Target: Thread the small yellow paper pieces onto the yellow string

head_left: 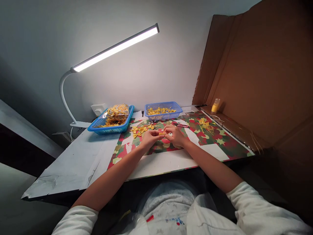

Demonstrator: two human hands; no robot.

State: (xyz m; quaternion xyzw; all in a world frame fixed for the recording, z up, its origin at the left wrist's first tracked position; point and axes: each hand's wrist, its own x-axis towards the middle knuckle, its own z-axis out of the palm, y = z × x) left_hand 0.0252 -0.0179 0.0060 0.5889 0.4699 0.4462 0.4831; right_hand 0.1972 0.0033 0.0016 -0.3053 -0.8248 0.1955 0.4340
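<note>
Both my hands meet over the patterned table cover, fingertips close together. My left hand [151,138] pinches a small yellow ribbon bow [161,133]. My right hand [174,135] is closed at the bow's other side, on a thin pale cord [168,119] that rises from the fingers. How the cord passes around the bow is too small to tell. Several yellow bows [139,130] lie just left of my hands. Beyond my right hand rests a pair of red-handled snips [182,125]. Loose yellow thread ends [205,125] form a pile farther right.
A blue basket [110,130] with a plastic bag of yellow pieces stands at the left. Behind my hands is a purple-blue basket [163,116] of yellow bits. A lamp [116,49] arches over the left. A small yellow-filled bottle [215,106] stands by the cardboard wall [259,65].
</note>
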